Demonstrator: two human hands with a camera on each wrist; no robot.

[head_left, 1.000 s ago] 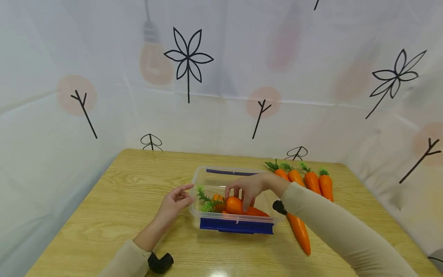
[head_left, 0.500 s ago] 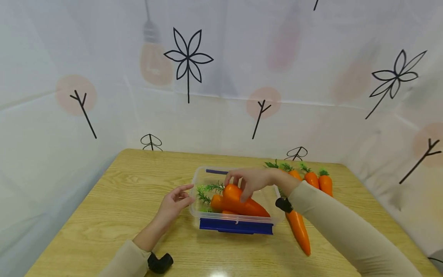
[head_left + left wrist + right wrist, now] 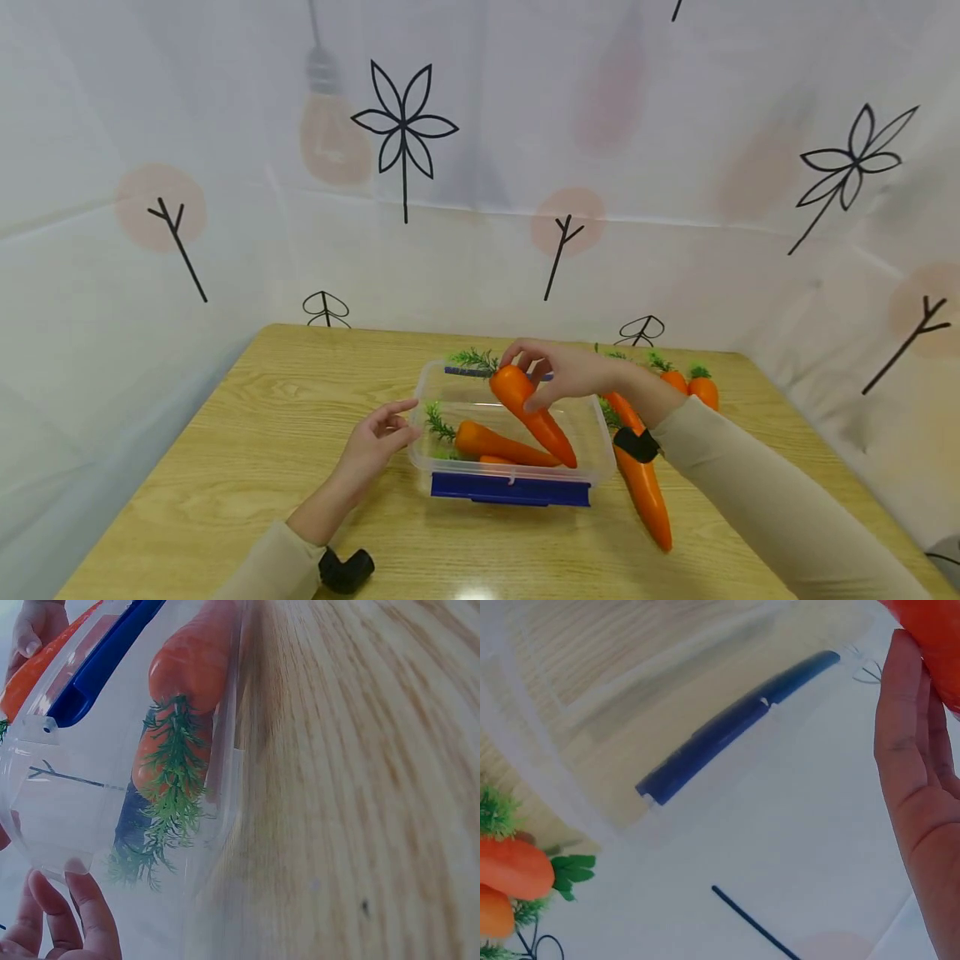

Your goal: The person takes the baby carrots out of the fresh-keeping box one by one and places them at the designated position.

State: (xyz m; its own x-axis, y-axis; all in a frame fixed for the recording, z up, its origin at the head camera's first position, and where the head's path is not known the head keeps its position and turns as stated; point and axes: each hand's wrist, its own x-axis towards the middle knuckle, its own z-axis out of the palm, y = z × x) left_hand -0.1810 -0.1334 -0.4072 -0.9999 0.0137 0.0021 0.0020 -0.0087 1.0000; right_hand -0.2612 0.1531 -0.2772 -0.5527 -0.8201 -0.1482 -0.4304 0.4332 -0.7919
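Observation:
My right hand (image 3: 558, 367) holds an orange carrot (image 3: 534, 412) by its thick end, above the clear plastic box (image 3: 603, 429). The leafy top of this carrot points left, and its tip slants down toward the front right of the box. Fingertips of my left hand (image 3: 381, 435) touch the box's left end, with the fingers loosely bent. Inside the box, another carrot (image 3: 498, 443) lies along the front wall, and part of one more (image 3: 161, 754) shows beneath it in the left wrist view. In the right wrist view, the held carrot (image 3: 937, 645) is at the top right corner.
Blue latch flaps (image 3: 510, 489) hang on the box's long sides. To its right, several carrots (image 3: 703, 390) lie on the wooden table (image 3: 300, 375), one (image 3: 648, 500) reaching toward the front. A patterned white cloth (image 3: 480, 275) stands behind the table.
My right hand has lifted the carrot from low in the box, up and slightly right, tilting it leafy end high. The left hand stays at the box's left end.

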